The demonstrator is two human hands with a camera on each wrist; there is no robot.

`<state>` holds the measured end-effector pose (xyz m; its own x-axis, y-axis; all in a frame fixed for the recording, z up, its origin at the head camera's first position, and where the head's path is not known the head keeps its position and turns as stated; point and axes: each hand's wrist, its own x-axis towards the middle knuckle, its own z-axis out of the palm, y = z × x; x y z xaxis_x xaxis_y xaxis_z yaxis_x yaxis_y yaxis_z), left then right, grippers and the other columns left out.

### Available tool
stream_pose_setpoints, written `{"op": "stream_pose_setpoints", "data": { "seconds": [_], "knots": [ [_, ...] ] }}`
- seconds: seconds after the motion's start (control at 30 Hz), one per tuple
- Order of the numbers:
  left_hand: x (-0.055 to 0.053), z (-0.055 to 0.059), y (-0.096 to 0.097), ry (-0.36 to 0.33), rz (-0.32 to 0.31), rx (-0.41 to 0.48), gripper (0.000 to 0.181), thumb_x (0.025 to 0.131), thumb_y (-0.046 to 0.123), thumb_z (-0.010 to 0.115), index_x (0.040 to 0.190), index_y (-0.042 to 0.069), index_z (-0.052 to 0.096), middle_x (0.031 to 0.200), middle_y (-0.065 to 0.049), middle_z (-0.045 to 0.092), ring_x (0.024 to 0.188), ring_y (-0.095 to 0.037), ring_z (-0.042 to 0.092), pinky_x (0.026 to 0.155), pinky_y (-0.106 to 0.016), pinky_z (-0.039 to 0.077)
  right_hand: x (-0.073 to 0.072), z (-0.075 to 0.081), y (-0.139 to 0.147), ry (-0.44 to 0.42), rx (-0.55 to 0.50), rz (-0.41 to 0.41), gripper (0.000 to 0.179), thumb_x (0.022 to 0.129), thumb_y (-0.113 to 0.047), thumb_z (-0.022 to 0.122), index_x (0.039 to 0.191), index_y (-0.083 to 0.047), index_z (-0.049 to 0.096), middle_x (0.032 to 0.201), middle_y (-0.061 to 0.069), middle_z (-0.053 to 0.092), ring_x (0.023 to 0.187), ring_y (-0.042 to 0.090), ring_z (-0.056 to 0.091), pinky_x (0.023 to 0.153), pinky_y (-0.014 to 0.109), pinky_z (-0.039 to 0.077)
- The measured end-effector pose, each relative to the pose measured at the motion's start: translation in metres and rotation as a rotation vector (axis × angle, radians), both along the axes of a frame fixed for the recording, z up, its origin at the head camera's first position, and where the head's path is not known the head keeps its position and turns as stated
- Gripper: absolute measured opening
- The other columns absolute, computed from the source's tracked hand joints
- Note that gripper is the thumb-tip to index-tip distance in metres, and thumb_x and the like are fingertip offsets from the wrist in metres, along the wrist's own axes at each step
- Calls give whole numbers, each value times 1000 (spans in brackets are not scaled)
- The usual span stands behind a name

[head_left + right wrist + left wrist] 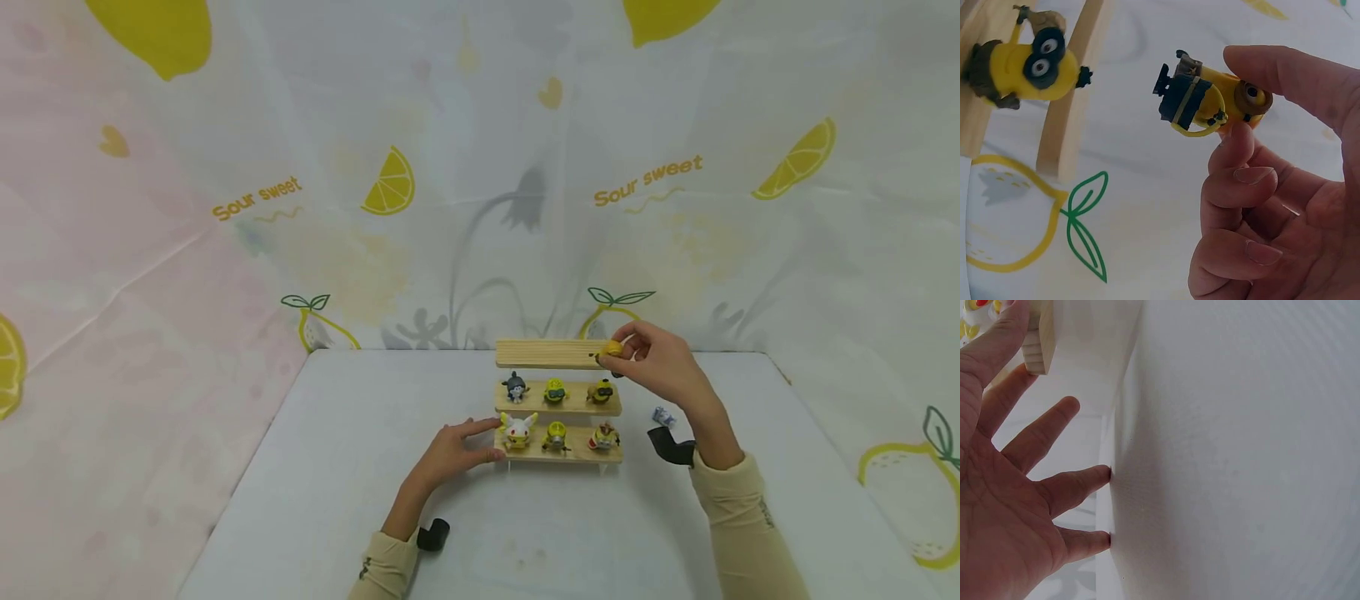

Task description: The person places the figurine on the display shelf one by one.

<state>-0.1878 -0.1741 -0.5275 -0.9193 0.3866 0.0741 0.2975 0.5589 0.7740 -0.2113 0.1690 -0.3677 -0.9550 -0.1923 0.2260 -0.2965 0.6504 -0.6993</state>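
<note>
A wooden stand of three stepped boards (543,353) is on the white table. My right hand (660,360) pinches a small yellow minion figure (1210,103) between thumb and fingers, close over the top board's right end. In the right wrist view the figure lies sideways, its dark-clad lower body pointing left. My left hand (453,454) touches the left end of the bottom board, its fingers spread and straight. Beside it is a white figure with yellow ears (517,432). In the left wrist view the thumb and index finger are at the board's wooden end (1036,350).
On the middle board stand a grey figure (515,387) and two minion figures, one with dark goggles (601,392). The bottom board also bears a minion (556,436) and a red-and-yellow figure (603,437). A small blue-and-white item (663,417) lies right of the stand. A lemon-print cloth (465,167) hangs behind.
</note>
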Motion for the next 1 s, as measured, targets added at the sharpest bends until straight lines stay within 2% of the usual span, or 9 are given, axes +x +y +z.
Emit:
{"op": "stream_pose_setpoints", "data": {
  "seconds": [0.17,0.43,0.67,1.0],
  "knots": [
    [0,0,1,0,-3,6,55,83,51,75,133,29,65,136,-8,59,134,-43,41,107,-73,13,-11,8,-14,27,-10,57,30,85,-27,80,103,-8,64,84,5,61,70,21,56,60,33,45],
    [0,1,1,-2,-1,1,56,83,50,75,133,29,64,137,-6,59,135,-43,40,107,-73,12,-35,10,-36,6,30,130,32,84,-25,80,104,-5,65,85,5,62,72,20,59,63,36,47],
    [0,-1,0,2,-5,0,56,83,50,75,133,28,64,137,-8,58,135,-43,41,106,-74,13,-46,15,-58,-21,30,190,31,83,-25,81,104,-7,66,85,5,62,72,21,58,65,37,47],
    [-1,0,1,-10,-9,3,56,83,50,75,133,27,64,137,-7,58,135,-43,40,106,-75,13,-63,13,-88,-68,-3,289,29,83,-22,80,102,-5,64,82,6,60,66,22,57,60,36,47]
  ]
}}
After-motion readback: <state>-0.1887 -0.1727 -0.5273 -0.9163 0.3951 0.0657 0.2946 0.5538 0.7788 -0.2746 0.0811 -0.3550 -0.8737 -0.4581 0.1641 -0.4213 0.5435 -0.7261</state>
